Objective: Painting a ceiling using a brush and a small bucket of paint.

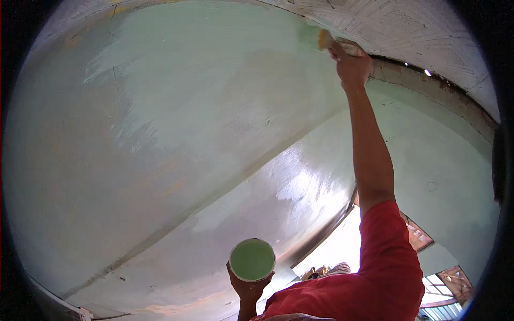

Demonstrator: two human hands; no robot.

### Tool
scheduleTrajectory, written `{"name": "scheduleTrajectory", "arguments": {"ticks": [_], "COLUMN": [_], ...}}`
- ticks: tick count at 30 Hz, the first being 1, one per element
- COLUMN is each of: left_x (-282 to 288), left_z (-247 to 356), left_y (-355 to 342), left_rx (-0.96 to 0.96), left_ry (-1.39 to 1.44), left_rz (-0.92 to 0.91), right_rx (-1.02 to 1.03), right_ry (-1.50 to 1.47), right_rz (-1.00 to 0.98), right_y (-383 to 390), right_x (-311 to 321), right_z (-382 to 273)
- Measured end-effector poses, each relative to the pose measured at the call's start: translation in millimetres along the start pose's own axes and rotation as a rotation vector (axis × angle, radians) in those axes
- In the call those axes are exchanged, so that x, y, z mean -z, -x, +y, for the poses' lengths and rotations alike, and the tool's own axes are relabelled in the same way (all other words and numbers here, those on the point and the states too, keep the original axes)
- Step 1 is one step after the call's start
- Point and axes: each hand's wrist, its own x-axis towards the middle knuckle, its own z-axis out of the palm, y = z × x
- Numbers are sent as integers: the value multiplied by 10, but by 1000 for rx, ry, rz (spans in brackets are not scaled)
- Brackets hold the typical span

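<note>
Stretched up high, my right hand [353,63] is closed around the handle of a paintbrush [324,40]. The brush's bristles lie against the upper part of the wall [176,91], close under the ceiling. Pale green paint covers much of the wall's upper middle, with ragged streaky edges toward the left. Low in the view, my left hand [249,289] grips a round tub of light green paint [252,260] from below and its side. The tub is held upright enough that the paint's surface shows inside its whitish rim.
The rough whitish ceiling [423,32] meets the wall along a curved line. A dark grey band [214,206] runs diagonally across the wall. At lower right, a bright opening [334,246] lets in light beside a second green wall [436,155].
</note>
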Motion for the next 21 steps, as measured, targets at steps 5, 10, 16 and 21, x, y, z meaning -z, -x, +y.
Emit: {"name": "scheduleTrajectory", "arguments": {"ticks": [5, 10, 16, 21], "left_x": [42, 28, 50, 52], "left_z": [20, 30, 2, 66], "left_y": [34, 21, 59, 45], "left_rx": [-35, -40, -25, -7], "left_ry": [-45, -66, -65, -104], "left_rz": [47, 43, 86, 112], "right_rx": [215, 425, 505, 507], "right_ry": [617, 675, 774, 821], "right_rz": [41, 11, 20, -3], "right_y": [86, 81, 54, 15], "right_x": [176, 36, -160, -186], "right_z": [-55, 24, 56, 67]}}
